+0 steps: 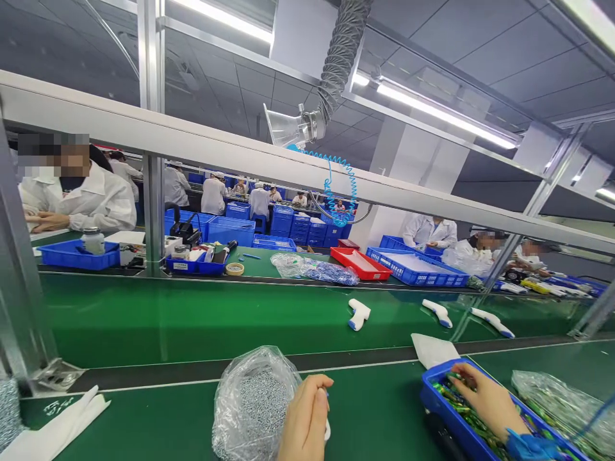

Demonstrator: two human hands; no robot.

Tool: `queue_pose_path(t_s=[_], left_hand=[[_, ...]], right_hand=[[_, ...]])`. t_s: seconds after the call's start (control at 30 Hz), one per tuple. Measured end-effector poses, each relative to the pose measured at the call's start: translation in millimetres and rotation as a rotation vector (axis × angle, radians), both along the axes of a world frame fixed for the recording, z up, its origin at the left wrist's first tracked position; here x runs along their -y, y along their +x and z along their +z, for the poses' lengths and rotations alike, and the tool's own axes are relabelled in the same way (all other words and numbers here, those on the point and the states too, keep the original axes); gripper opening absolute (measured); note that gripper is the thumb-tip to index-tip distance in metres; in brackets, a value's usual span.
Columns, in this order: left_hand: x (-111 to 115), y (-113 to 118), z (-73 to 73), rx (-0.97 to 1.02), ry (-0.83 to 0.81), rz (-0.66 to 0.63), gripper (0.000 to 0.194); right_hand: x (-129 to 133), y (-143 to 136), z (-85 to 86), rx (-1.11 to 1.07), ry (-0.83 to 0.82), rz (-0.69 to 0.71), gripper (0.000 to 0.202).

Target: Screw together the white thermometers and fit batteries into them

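My left hand [306,419] is closed, its fingers wrapped around a white plastic piece [328,430]; only a white edge and a speck of blue show past the fingers. Right beside it lies an open clear plastic bag [225,403] full of tiny silvery metal parts [262,400]. At the right, my right hand [490,400] reaches into a blue bin [429,394] of small green and yellowish parts [464,413]. Its fingers are bent down among the parts, and their tips are hidden. A blue band [531,445] circles that wrist.
Several white-and-blue thermometer-like guns, one of them here [359,314], lie on the green conveyor [192,320]. White sheets [72,422] are at left. Another clear bag [557,397] sits beyond the bin. A metal post [154,211] and co-workers are across the line; an extraction hose [343,51] hangs overhead.
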State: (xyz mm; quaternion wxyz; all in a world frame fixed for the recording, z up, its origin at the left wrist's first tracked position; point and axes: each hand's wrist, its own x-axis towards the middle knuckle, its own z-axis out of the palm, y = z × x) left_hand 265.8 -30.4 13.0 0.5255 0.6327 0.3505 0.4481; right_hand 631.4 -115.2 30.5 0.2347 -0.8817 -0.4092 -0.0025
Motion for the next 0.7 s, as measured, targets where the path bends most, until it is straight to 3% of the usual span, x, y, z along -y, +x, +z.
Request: queue_pose_path(t_s=[0.03, 0.2, 0.33, 0.4, 0.53, 0.7], left_hand=[[0.5, 0.2, 0.1, -0.006, -0.008, -0.009, 0.062], [-6.4, 2.1, -1.7, 0.024, -0.033, -0.113, 0.061], [-17.8, 5.2, -0.1, 0.18, -0.235, -0.37, 0.066], [-22.6, 6.9, 0.7, 0.255, -0.335, -0.438, 0.066], [-29.2, 9.9, -2.8, 0.283, -0.457, -0.53, 0.067], [-34.6, 11.4, -8.8, 0.299, -0.714, -0.769, 0.062]], right_hand=[[-4.1, -14.9, 5.9, -0.052, 0.05, 0.054, 0.004], [-28.7, -106.3, 35.9, -0.292, 0.25, 0.451, 0.054], [-39.8, -174.5, 49.5, -0.37, 0.286, 0.728, 0.047], [-42.2, -199.0, 51.1, -0.353, 0.3, 0.851, 0.037], [-46.4, -225.4, 49.1, -0.246, 0.287, 1.093, 0.014], [-47.6, -230.9, 44.1, -0.168, 0.272, 1.282, 0.026]])
